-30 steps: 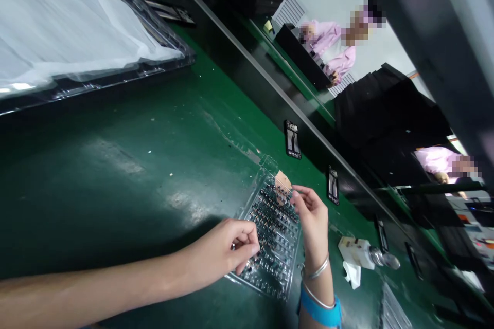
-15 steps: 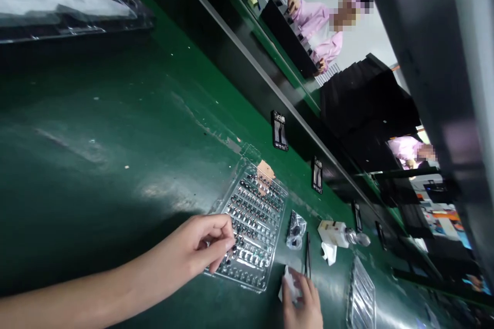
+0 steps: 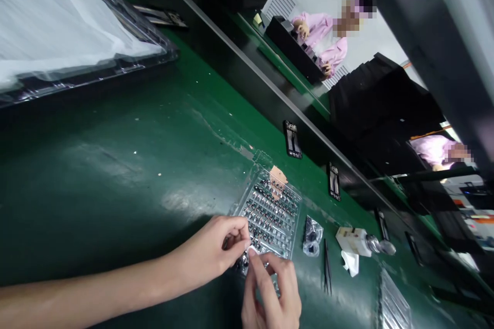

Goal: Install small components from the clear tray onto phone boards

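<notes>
My left hand (image 3: 216, 252) comes in from the left, its fingers pinched over the near corner of a clear plastic blister tray (image 3: 297, 216) with rows of small black and metal parts. A small item seems held in those fingers, mostly hidden. My right hand (image 3: 270, 288) rises from below, close against the left, with a bit of white wipe (image 3: 252, 250) at its fingertips. A tan tape patch (image 3: 278, 179) sits on the tray's far end. Tweezers (image 3: 327, 267) and a small clear bag of dark parts (image 3: 312, 236) lie just right of the tray.
A white bottle (image 3: 355, 241) and a tissue (image 3: 350, 263) stand on the green mat (image 3: 116, 164). Black parts (image 3: 292, 139) line the far edge. A large tray under white plastic (image 3: 69, 15) lies upper left. Two people in pink (image 3: 320, 43) work beyond.
My right hand has moved up from beside the tweezers to my left hand, bringing the white wipe with it. My left hand stays pinched over the tray's near corner.
</notes>
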`<state>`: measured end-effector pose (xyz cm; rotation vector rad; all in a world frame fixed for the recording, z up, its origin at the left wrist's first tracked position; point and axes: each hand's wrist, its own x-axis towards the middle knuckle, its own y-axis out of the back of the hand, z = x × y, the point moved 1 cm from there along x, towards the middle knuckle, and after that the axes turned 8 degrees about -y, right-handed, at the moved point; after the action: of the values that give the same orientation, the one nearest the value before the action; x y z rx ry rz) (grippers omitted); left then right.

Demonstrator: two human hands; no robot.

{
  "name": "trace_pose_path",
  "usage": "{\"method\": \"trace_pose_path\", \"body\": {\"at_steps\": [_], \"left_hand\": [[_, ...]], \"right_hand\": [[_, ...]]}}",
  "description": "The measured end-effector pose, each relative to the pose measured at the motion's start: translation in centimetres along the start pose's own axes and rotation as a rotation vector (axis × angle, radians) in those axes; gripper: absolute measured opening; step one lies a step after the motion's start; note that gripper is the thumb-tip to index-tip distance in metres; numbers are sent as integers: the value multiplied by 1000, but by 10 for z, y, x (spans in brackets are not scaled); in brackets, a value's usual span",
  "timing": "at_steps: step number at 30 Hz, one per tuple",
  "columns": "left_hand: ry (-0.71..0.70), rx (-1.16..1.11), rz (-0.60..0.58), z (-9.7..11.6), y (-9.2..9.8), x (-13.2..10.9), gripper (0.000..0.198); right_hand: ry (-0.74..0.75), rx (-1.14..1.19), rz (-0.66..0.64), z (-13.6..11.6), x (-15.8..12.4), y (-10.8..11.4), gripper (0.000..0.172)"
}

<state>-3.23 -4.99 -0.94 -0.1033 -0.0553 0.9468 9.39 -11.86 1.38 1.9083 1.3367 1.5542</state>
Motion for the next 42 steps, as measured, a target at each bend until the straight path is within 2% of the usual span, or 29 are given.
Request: {"method": "trace_pose_path", "body": {"at_steps": [7,11,14,17,19,21,24,26,28,32,34,37,42], "left_hand": [[31,-134,-27,-5,-2,1,18],[70,-208,-41,0,1,2,18],[90,-222,-46,6,3,1,18],[74,-228,-47,7,3,0,19],[63,-235,-46,5,3,0,19],[63,-241,-45,2,2,0,18],[62,-251,-47,0,2,0,17],[61,-251,-42,1,2,1,17],[55,-250,-32,1,2,1,16],[49,-258,-29,2,4,4,17],[45,-269,-29,1,5,5,16],[36,-290,-27,1,6,7,16],[41,-317,-30,0,6,8,16]], "right_hand": [[-34,38,1,9,-8,4,25],[-119,-81,44,39,-19,20,17],[-291,-330,60,84,-33,42,11],[-552,-575,-105,126,-42,63,24],[-656,-639,-204,137,-36,72,31],[-679,-642,-190,133,-19,73,38],[-620,-559,-131,115,26,60,40],[-571,-478,-183,112,63,41,40],[-564,-463,-238,123,99,17,38],[-640,-527,-272,166,154,-36,43],[-696,-550,-279,186,168,-58,45],[-747,-548,-278,204,178,-81,38],[-718,-445,-193,214,191,-91,31]]}}
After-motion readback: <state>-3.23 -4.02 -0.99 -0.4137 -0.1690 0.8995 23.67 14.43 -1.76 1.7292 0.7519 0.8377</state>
